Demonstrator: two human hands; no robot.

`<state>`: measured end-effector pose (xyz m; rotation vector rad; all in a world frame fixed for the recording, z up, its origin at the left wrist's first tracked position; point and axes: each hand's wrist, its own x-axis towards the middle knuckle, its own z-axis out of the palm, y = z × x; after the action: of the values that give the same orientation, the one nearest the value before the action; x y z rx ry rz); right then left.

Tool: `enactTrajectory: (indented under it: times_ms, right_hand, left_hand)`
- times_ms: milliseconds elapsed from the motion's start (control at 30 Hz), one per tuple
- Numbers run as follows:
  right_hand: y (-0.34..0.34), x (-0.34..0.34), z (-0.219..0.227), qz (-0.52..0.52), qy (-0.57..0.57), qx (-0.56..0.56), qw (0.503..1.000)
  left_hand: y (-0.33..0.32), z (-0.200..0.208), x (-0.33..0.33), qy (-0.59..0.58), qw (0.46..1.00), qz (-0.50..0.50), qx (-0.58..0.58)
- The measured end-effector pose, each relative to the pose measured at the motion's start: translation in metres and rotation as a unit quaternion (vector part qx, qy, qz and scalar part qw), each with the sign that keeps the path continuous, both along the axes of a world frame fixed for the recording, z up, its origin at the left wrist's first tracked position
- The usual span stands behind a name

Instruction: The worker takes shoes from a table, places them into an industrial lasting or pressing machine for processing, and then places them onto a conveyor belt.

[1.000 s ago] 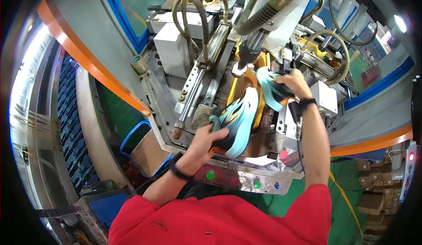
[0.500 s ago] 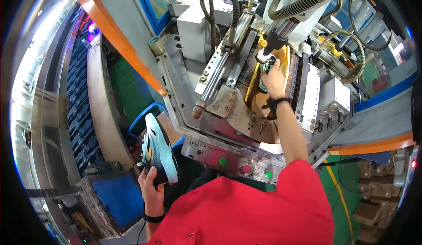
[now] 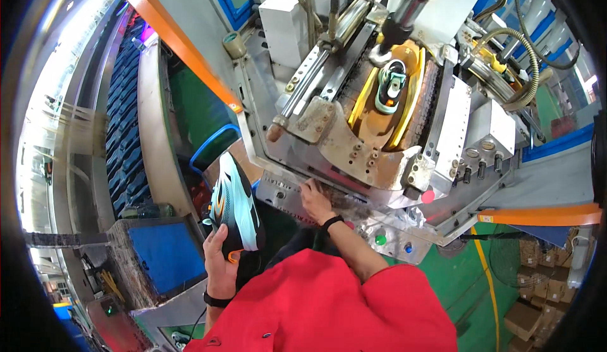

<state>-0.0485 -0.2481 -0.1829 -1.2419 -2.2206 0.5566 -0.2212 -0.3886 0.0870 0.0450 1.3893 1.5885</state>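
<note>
My left hand (image 3: 221, 262) is closed round the heel end of a sneaker (image 3: 239, 203), toe up, its light-blue sole side facing right and its upper black with orange marks. On the front control panel (image 3: 273, 194) of a machine rests my right hand (image 3: 316, 203). Its fingers are partly bent over the panel and hold nothing; what lies beneath them is hidden. A second shoe (image 3: 392, 86), mint and black, sits in the machine between two yellow pads (image 3: 412, 109). Just above its far end is a metal press arm (image 3: 398, 31).
Metal clamps and a cylinder (image 3: 310, 96) flank the shoe. Orange frame bars (image 3: 183, 42) edge the machine at left and right. A dark ridged conveyor (image 3: 123, 131) runs along the left, beside a blue-topped box (image 3: 165, 267). Cardboard boxes (image 3: 526, 317) stand lower right.
My right hand has let go of the shoe in the machine and come back, down and left, onto the control panel. The left hand keeps its sneaker nearly in place. The view has shifted slightly.
</note>
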Motion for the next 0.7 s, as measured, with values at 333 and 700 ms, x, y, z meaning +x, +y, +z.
enactTrajectory:
  times_ms: [333,700]
  right_hand:
    - [0.126,0.075,0.341,-0.232,0.246,0.258,0.905]
    - [0.348,0.164,0.454,-0.233,0.269,0.557,0.751]
  left_hand:
    - [-0.019,-0.012,-0.006,-0.016,0.999,0.016,0.027]
    - [-0.029,-0.035,0.010,-0.033,0.998,0.017,0.043]
